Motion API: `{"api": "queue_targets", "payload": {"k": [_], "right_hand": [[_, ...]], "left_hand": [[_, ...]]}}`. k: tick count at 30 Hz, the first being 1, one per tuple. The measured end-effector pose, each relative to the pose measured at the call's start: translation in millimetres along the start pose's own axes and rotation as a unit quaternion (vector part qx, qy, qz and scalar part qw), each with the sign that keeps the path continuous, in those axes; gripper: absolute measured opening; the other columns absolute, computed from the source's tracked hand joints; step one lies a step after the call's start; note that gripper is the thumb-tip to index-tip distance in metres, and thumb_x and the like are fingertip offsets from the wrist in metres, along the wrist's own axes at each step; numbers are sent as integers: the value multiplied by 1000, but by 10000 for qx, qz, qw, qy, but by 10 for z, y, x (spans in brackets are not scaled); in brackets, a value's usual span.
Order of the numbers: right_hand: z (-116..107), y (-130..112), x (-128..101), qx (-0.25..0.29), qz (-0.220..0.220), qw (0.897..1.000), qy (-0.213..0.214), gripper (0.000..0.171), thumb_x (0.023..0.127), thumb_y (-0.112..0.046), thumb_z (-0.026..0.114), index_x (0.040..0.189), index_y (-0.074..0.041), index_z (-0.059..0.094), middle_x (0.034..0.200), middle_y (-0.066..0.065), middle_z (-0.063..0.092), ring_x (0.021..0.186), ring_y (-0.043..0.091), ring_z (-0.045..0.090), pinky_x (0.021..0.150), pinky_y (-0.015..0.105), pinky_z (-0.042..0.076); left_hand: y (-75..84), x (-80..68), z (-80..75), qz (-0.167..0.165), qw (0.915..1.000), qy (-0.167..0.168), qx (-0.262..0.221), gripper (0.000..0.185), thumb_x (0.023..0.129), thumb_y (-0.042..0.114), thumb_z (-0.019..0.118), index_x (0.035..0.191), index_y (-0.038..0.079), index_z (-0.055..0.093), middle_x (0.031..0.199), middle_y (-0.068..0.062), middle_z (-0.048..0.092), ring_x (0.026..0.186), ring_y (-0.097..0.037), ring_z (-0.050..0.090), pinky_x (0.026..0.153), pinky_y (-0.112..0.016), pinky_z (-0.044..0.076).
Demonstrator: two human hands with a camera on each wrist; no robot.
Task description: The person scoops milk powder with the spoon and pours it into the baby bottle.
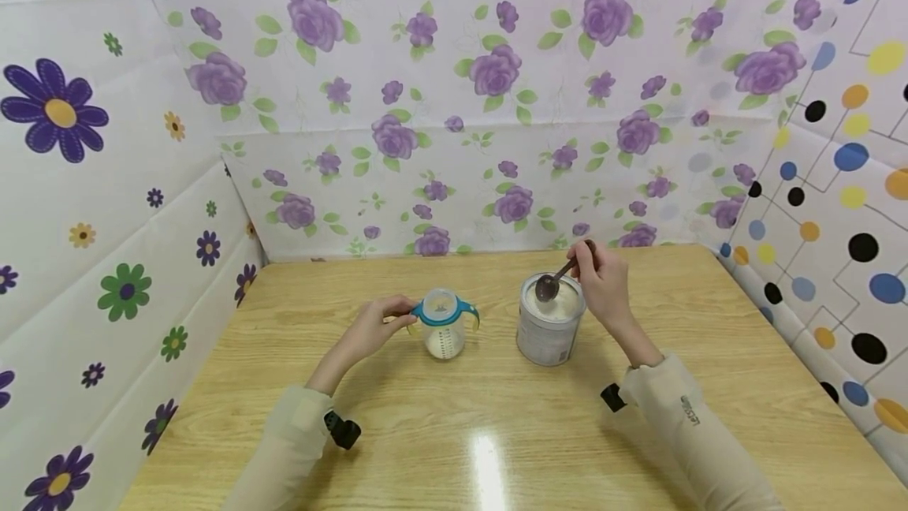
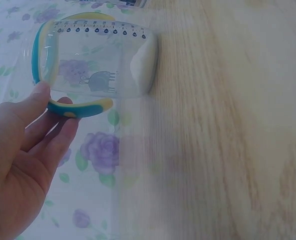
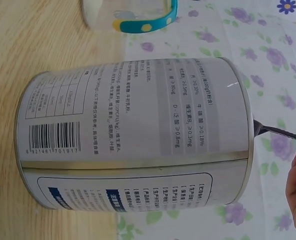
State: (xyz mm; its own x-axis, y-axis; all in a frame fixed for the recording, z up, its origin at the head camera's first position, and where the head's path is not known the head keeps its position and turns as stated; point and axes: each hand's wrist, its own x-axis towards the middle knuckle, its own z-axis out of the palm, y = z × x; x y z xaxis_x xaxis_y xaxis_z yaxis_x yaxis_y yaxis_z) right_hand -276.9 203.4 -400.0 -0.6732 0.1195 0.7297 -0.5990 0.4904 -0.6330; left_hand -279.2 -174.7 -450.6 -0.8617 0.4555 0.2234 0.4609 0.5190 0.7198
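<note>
Floral sheeting encloses a wooden table (image 1: 496,416) on three sides. An open powder tin (image 1: 549,330) stands right of centre; a clear feeding cup (image 1: 443,326) with a teal collar and side handles stands upright just left of it, apart from the tin, with a small amount of white powder at its bottom.

Right hand (image 1: 603,282): fingers pinch the handle of a dark spoon (image 1: 549,284), whose bowl sits over the mouth of the tin, at or just above the powder. Whether the bowl is loaded cannot be told.

Left hand (image 1: 376,326): thumb and fingers grip the near handle (image 2: 80,107) of the cup and steady it on the table.

Recommended procedure, as judged from this position:
- Keep the spoon bowl level while it clears the tin rim.
- Move it across the gap low and slowly; powder spills easily from a tilted bowl.
- Hold the cup firmly upright by its handle, so that the narrow mouth does not shift.
- Tip the spoon only when the bowl is directly over the opening.
</note>
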Motion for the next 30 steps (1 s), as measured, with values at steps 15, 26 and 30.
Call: {"api": "queue_targets", "payload": {"k": [15,26,30], "right_hand": [[-57,39,5,-157,-1282,9898,-601,28,99,-5,50,74,-6,63,53,0,50,47,0,37,45,16,31],[2,15,-65,-2,-920,9932,-716,30,95,3,51,69,-5,62,52,-2,48,45,-1,35,42,17,28],[3,-105,-93,319,-561,9945,-824,29,96,6,48,70,2,61,51,8,50,46,-3,37,41,17,29]], "left_hand": [[-25,5,-1,-12,10000,1,-4,20,95,17,62,113,13,69,109,-4,72,102,-21,68,86,-35,57],[-14,5,-1,-15,10000,11,-23,21,95,17,62,114,11,69,109,-5,72,102,-22,68,87,-36,57],[-30,0,4,-6,10000,15,-14,21,95,17,62,114,12,69,109,-5,72,101,-21,68,86,-34,57]]}}
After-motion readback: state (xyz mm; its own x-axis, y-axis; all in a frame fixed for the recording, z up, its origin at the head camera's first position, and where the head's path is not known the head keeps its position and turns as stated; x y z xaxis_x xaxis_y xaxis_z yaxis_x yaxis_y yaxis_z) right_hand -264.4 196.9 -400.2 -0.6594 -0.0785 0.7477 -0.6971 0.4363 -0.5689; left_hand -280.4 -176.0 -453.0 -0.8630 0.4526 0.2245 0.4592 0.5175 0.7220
